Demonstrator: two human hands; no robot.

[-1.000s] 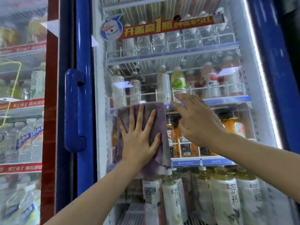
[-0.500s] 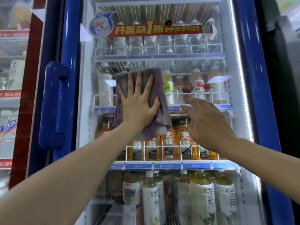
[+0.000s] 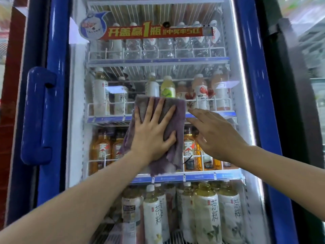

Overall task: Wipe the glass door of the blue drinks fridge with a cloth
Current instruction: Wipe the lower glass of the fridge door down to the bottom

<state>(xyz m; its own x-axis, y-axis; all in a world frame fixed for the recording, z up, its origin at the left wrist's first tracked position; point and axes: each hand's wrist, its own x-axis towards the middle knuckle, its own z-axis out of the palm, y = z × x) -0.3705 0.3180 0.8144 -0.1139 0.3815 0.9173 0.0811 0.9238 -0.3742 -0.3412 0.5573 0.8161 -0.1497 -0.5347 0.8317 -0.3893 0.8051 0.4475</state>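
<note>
The blue drinks fridge fills the view, its glass door [image 3: 175, 71] framed in blue [image 3: 58, 103]. A purple cloth [image 3: 175, 110] lies flat against the middle of the glass. My left hand [image 3: 153, 132] presses on the cloth with straight, spread fingers. Just to the right of the cloth, my right hand [image 3: 216, 134] rests on the glass with flat fingers, its fingertips at the cloth's right edge.
A big blue door handle [image 3: 37, 117] sticks out on the left side of the frame. Behind the glass stand shelves of bottles and a red banner [image 3: 153, 31]. A red-framed fridge [image 3: 10, 103] stands at the left, a dark one [image 3: 299, 103] at the right.
My left hand swept the cloth up the glass, then down and to the right. My right hand stayed flat on the glass beside it.
</note>
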